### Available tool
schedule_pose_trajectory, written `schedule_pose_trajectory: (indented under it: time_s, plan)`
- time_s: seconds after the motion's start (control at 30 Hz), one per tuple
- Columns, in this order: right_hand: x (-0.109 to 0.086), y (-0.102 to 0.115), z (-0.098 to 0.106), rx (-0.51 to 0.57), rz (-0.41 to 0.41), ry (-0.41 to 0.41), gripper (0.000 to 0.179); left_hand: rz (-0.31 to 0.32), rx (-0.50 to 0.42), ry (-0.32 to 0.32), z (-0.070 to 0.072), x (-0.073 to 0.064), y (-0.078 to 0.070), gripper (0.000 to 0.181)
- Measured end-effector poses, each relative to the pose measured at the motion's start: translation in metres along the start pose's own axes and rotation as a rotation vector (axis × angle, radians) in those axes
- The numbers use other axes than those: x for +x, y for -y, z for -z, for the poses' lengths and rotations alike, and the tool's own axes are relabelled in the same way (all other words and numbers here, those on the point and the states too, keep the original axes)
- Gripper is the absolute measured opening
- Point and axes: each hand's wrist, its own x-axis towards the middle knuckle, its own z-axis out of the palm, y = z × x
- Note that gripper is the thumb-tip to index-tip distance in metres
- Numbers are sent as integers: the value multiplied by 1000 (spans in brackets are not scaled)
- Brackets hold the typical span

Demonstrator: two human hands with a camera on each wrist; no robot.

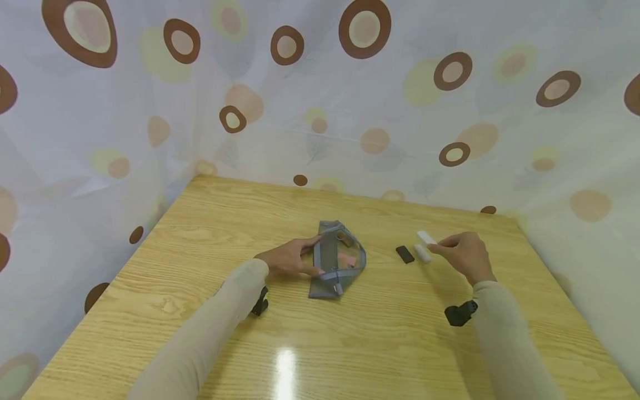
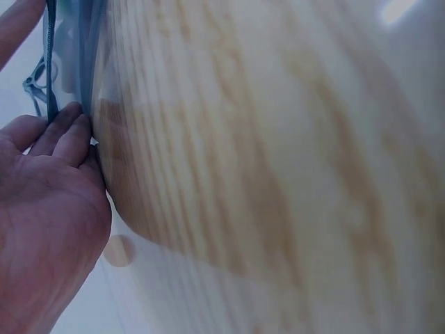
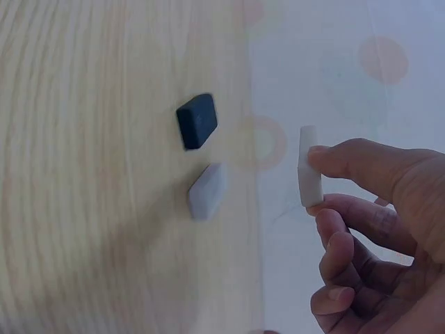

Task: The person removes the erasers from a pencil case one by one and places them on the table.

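A grey zippered pouch (image 1: pixel 328 255) lies on the table with its mouth spread, a pinkish item (image 1: pixel 346 260) and a small brown item (image 1: pixel 344 239) visible inside. My left hand (image 1: pixel 290 257) holds the pouch's near-left side, thumb and fingers spread apart along its rim. Raised over the table on the right, my right hand (image 1: pixel 467 256) pinches a white eraser (image 3: pixel 310 174) between thumb and fingers. Below it on the wood lie a second white eraser (image 3: pixel 207 193) and a black eraser (image 3: pixel 197 122), side by side and apart.
The wooden table (image 1: pixel 370 339) carries everything. A white curtain (image 1: pixel 320 94) with brown and yellow spots hangs around its back and sides. The pouch's zipper pull (image 1: pixel 338 289) dangles at its near end.
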Motion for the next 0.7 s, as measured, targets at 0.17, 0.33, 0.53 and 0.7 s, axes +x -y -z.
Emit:
schedule_pose_trajectory:
  time_s: [0.17,0.33,0.53,0.7]
  plan:
    - [-2,-18,-1,22,-77,-21,49,5,-4,-3,0,0,-1,99]
    - [-5,-34,-6,13,-116,-29,47,5,3,-1,0,0,0,99]
    - [-7,-49,-10,7,-177,-24,50,0,-1,4,0,-1,-1,99]
    - [-8,-55,-12,18,-209,-19,50,0,-10,5,0,0,-2,99]
